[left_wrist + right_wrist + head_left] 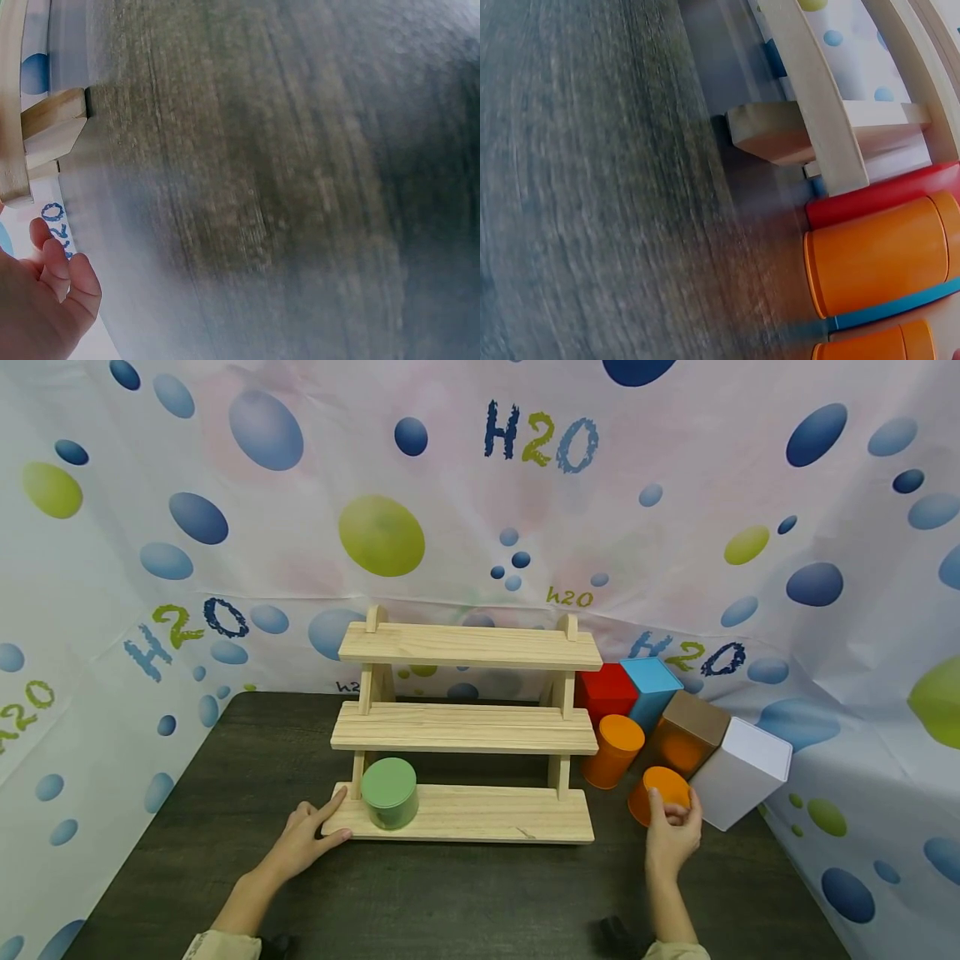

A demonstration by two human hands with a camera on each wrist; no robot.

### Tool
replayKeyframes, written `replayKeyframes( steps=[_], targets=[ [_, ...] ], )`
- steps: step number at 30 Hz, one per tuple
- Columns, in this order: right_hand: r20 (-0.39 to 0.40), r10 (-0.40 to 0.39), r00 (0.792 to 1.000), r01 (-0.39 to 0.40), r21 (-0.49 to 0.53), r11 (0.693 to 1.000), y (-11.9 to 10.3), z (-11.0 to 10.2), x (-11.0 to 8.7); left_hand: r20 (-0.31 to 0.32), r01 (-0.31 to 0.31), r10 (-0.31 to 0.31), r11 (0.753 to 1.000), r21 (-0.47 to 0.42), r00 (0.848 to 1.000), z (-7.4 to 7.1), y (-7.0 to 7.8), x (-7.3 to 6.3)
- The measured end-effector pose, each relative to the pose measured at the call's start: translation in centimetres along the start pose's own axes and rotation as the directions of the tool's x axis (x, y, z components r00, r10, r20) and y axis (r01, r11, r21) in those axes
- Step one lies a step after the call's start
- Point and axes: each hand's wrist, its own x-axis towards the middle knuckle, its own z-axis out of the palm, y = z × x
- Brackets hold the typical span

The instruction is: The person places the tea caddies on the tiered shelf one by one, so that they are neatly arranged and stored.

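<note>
A three-step wooden shelf (487,808) stands on the dark table, and a green round canister (389,793) sits upright on the left of its bottom step. My left hand (303,833) touches that step's left end, index finger along the end and thumb at the front edge. In the left wrist view the other fingers (56,271) are loosely bent. On the right, my right hand (672,837) grips the nearer orange canister (660,785) between thumb and fingers. Behind it stands a second orange canister (617,750), beside the shelf; the right wrist view shows this orange canister (881,244) too.
Close to the shelf's right side are a red box (606,692), a blue box (652,685), a brown shiny box (688,731) and a white box (742,772). A patterned cloth (480,552) hangs behind and along both sides of the dark table (465,893).
</note>
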Motion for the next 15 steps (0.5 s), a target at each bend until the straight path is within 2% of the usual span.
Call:
replayKeyframes(
  steps=[7,11,15],
  targets=[
    [-0.028,0.056,0.998,-0.059,-0.099,0.993,0.35,-0.41,0.32,-0.011,-0.014,0.014,1.000,0.010,1.000,0.00,-0.01,0.10],
    [0.026,0.121,0.992,-0.115,-0.162,0.980,0.48,-0.65,0.53,-0.009,-0.010,0.010,1.000,0.012,1.000,-0.02,-0.02,0.11],
    [0.102,0.171,0.980,-0.151,-0.178,0.972,0.69,-1.00,0.76,0.002,0.000,0.000,1.000,0.005,1.000,-0.05,0.04,0.04]
  ],
)
